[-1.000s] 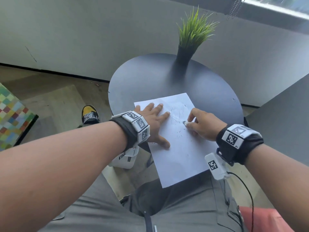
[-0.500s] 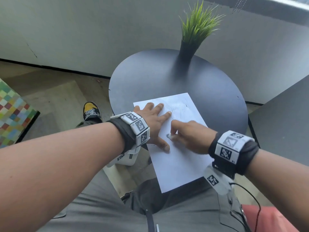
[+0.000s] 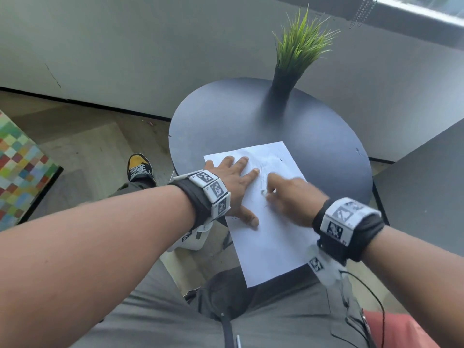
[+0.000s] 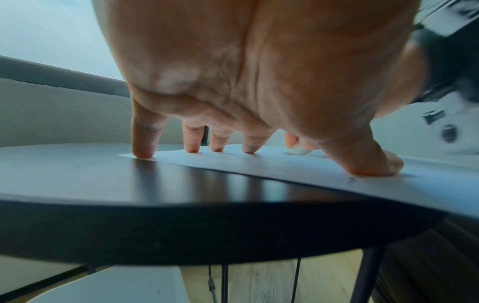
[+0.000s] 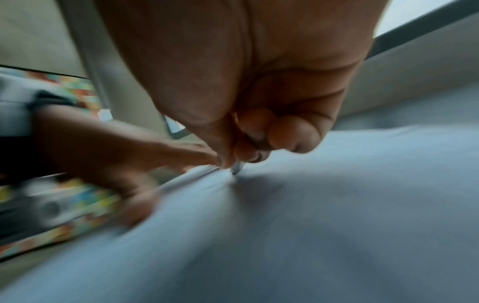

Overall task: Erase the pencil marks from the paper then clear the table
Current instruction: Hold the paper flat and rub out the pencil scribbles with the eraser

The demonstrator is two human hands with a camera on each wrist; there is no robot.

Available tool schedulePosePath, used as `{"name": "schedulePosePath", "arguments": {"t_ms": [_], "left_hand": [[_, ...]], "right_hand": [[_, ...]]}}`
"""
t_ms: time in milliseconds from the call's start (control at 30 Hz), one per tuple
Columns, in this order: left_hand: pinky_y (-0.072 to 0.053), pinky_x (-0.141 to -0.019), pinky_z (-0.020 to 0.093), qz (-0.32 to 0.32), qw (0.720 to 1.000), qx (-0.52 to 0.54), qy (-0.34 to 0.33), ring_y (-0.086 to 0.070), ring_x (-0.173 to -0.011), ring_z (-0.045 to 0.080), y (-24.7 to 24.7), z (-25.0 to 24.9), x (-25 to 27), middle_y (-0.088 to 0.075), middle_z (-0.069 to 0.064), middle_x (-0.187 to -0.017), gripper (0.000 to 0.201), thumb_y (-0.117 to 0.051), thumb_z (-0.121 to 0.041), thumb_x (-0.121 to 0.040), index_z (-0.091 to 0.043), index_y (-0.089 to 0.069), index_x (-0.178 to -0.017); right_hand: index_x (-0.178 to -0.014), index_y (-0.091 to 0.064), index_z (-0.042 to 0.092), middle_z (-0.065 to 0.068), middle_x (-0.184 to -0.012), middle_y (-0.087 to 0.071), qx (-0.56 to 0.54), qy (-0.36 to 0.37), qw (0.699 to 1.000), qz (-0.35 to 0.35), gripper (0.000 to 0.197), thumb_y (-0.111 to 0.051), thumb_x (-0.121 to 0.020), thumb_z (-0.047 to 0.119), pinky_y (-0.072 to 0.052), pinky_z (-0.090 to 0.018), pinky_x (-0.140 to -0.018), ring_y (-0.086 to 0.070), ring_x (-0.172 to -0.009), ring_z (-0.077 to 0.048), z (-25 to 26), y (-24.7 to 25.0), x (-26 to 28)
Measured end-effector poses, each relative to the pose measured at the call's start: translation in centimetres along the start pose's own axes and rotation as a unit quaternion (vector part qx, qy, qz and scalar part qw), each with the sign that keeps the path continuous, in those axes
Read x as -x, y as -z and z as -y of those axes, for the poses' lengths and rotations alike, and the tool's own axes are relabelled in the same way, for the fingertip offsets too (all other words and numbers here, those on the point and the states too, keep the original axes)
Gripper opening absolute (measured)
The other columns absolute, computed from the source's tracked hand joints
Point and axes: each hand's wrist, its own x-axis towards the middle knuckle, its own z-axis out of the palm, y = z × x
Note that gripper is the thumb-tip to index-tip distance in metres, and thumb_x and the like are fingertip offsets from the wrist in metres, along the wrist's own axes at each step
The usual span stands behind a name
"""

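Note:
A white sheet of paper [image 3: 273,237] with faint pencil marks [image 3: 262,172] lies on the round black table [image 3: 226,121], its near end overhanging the edge. My left hand [image 3: 233,182] lies flat on the sheet's left side, fingers [image 4: 143,143] spread and pressing it down. My right hand [image 3: 288,197] pinches a small white eraser [image 3: 263,192] and presses it on the paper just right of the left hand. In the right wrist view the eraser [image 5: 237,167] tip touches the paper [image 5: 337,205] under curled fingers; that view is blurred.
A black vase of green grass [image 3: 298,54] stands at the table's far edge. A grey wall runs behind. A chequered colourful cushion [image 3: 17,167] sits on the floor at left. My grey-trousered legs [image 3: 175,317] and a yellow-black shoe [image 3: 139,167] are below the table.
My right hand with the eraser has rubbed across the paper, first left and nearer towards the left thumb, then back up a little. The left hand has stayed flat on the sheet.

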Motion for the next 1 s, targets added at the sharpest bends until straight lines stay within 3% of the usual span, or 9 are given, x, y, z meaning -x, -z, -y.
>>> {"name": "schedulePosePath", "arguments": {"t_ms": [100,300,367,433,500,667,800,933,1000], "left_hand": [[-0.025,-0.113,0.062,0.008,1.0,-0.001,0.0,-0.001,-0.152,0.031,0.0,-0.1,0.1,0.005,0.002,-0.168,0.134,-0.047,-0.101,-0.054,-0.033,0.001,-0.159],[-0.022,-0.114,0.064,0.016,1.0,0.015,0.018,0.0,-0.153,0.032,0.5,-0.2,0.1,0.006,0.003,-0.168,0.137,-0.048,-0.101,-0.053,-0.03,0.0,-0.159],[-0.02,-0.116,0.061,0.006,0.999,0.024,0.029,0.001,-0.153,0.03,0.5,-0.1,0.2,0.006,0.005,-0.168,0.139,-0.048,-0.101,-0.052,-0.026,-0.002,-0.16],[-0.014,-0.12,0.058,-0.004,0.999,0.03,0.035,0.004,-0.154,0.028,0.0,0.0,0.5,0.008,0.007,-0.168,0.139,-0.047,-0.1,-0.055,-0.023,-0.002,-0.16],[-0.007,-0.122,0.055,-0.007,0.999,0.034,0.028,0.009,-0.154,0.027,-0.6,0.1,0.9,0.011,0.008,-0.167,0.135,-0.047,-0.098,-0.059,-0.022,0.001,-0.16],[0.003,-0.123,0.051,-0.006,0.998,0.061,0.017,0.019,-0.152,0.024,-1.2,0.6,1.4,0.019,0.006,-0.166,0.133,-0.042,-0.098,-0.062,-0.024,0.007,-0.16],[0.006,-0.124,0.048,-0.027,0.997,0.068,0.017,0.02,-0.152,0.022,-2.0,0.8,1.2,0.02,0.004,-0.166,0.134,-0.034,-0.101,-0.057,-0.025,0.008,-0.16],[0.008,-0.123,0.047,-0.047,0.996,0.076,0.013,0.02,-0.152,0.021,-3.0,1.0,1.6,0.018,0.001,-0.166,0.135,-0.021,-0.104,-0.049,-0.03,0.006,-0.159],[0.008,-0.123,0.047,-0.056,0.995,0.079,0.012,0.019,-0.153,0.021,-3.2,1.0,1.5,0.017,0.001,-0.167,0.132,-0.02,-0.104,-0.049,-0.033,0.004,-0.159]], "right_hand": [[-0.101,-0.045,0.02,-0.008,-0.087,-0.061,0.004,0.083,0.995,0.045,0.021,-0.045,-0.098,0.041,-0.043,-0.036,-0.065,-0.055,-0.081,-0.032,0.8,-1.4,1.8],[-0.1,-0.057,0.023,0.0,-0.082,-0.067,-0.19,-0.13,0.97,-0.078,0.025,-0.057,-0.093,0.046,-0.053,-0.034,-0.07,-0.065,-0.073,-0.023,-2.7,0.8,-0.6],[-0.096,-0.058,0.01,-0.01,-0.077,-0.066,-0.451,-0.122,0.88,-0.078,0.021,-0.065,-0.094,0.03,-0.056,-0.036,-0.062,-0.063,-0.059,-0.023,-1.0,0.7,0.0],[-0.095,-0.053,0.007,-0.02,-0.089,-0.067,-0.642,-0.12,0.757,0.008,0.012,-0.061,-0.096,0.016,-0.058,-0.038,-0.064,-0.068,-0.069,-0.028,1.0,-0.2,1.1],[-0.094,-0.051,0.007,-0.025,-0.107,-0.068,-0.716,-0.111,0.688,0.034,0.006,-0.056,-0.097,0.01,-0.059,-0.038,-0.069,-0.07,-0.085,-0.033,1.3,-1.8,1.5],[-0.106,-0.05,0.01,-0.024,-0.123,-0.063,-0.787,-0.156,0.544,-0.245,0.01,-0.054,-0.097,0.008,-0.056,-0.038,-0.08,-0.068,-0.094,-0.029,-2.0,-0.7,0.6],[-0.095,-0.047,0.014,-0.024,-0.122,-0.065,-0.774,-0.094,0.626,0.01,0.008,-0.05,-0.097,0.007,-0.058,-0.04,-0.073,-0.068,-0.101,-0.036,0.8,-2.5,2.8],[-0.101,-0.05,0.012,-0.02,-0.119,-0.065,-0.744,-0.212,0.593,-0.224,0.007,-0.055,-0.099,0.017,-0.057,-0.039,-0.073,-0.068,-0.091,-0.029,-1.6,-1.5,1.6],[-0.1,-0.05,0.012,-0.021,-0.121,-0.064,-0.75,-0.192,0.594,-0.22,0.007,-0.056,-0.098,0.016,-0.056,-0.043,-0.078,-0.068,-0.091,-0.031,-1.9,-0.6,1.5]]}}
